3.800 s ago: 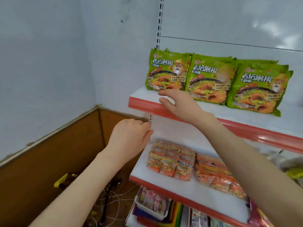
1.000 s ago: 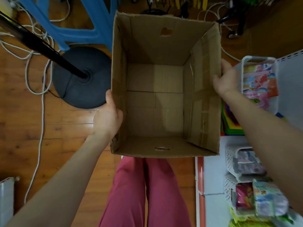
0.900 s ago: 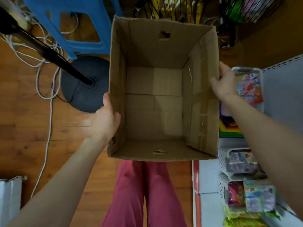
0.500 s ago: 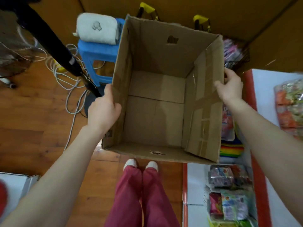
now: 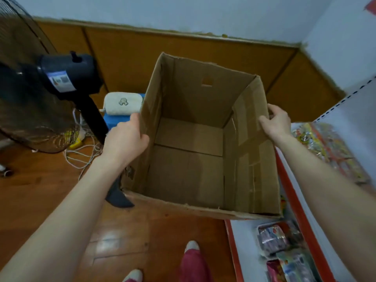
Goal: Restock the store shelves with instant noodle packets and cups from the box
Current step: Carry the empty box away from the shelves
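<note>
An open brown cardboard box (image 5: 189, 169) fills the middle of the view, held off the floor, and nothing lies inside it. My left hand (image 5: 125, 142) grips its left wall at the rim. My right hand (image 5: 276, 122) grips the top of its right wall. To the right, orange noodle packets (image 5: 325, 147) lie on a white shelf (image 5: 350, 119) with a red front edge. Lower down, small coloured packets (image 5: 274, 239) sit on a lower shelf.
A black standing fan (image 5: 40, 88) stands at the left, its pole running down beside the box. Behind it are a blue stool (image 5: 116, 122) with a white pouch (image 5: 122, 103), and white cables (image 5: 81, 155) on the wooden floor. Brown wall panelling (image 5: 126, 53) runs behind.
Earlier both hands were at the shelf with green noodle packets. Since a second ago the box has stayed in both hands while it and my view rose from the floor towards the wall.
</note>
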`<state>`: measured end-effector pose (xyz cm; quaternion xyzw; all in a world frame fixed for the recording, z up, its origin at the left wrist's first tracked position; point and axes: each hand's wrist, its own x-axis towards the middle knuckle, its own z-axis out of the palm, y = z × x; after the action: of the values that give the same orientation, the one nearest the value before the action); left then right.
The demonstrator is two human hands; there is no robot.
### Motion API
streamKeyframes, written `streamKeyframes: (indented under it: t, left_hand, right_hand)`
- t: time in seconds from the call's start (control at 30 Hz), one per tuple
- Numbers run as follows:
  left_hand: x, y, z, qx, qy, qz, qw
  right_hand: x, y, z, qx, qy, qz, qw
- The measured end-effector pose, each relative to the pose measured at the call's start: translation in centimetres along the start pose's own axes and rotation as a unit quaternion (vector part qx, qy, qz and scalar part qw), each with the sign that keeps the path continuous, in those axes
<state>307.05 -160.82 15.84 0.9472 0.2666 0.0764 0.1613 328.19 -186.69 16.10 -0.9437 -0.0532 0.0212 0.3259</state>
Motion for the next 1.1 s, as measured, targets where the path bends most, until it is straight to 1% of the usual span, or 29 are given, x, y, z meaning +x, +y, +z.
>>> streamKeyframes:
  t: [0.27,0.33,0.53,0.7,0.83,0.97,1.1]
  left_hand:
    - [-1.8,-2.0,-6.7,-0.037,-0.039,0.133,0.99]
    - [-2.4,-1.5,-8.3,-0.035,-0.059,0.166,0.984]
    - [-5.7,1.8,-10.9,-0.026,-0.063,0.257,0.964]
    - [-10.3,5.2,-12.0,-0.03,-0.066,0.336,0.939]
    - [-15.5,7.9,-12.3,-0.046,-0.072,0.396,0.914]
    - [-21.1,10.2,-12.2,-0.059,-0.085,0.442,0.891]
    - [-25.9,12.4,-11.4,-0.073,-0.11,0.488,0.863]
  right_hand:
    - [-12.2,-3.0,-5.5,0.002,0.109,0.083,0.991]
    - [-15.2,-3.1,-7.2,-0.001,0.131,0.104,0.986]
    - [-24.4,-2.1,-12.5,-0.029,0.19,0.156,0.969]
    - [-32.4,0.6,-16.6,-0.049,0.242,0.202,0.948]
    - [-39.9,3.0,-19.6,-0.057,0.281,0.238,0.928]
    - [-47.9,4.9,-22.1,-0.074,0.328,0.262,0.905]
    - [-55.2,6.6,-24.3,-0.088,0.351,0.305,0.881]
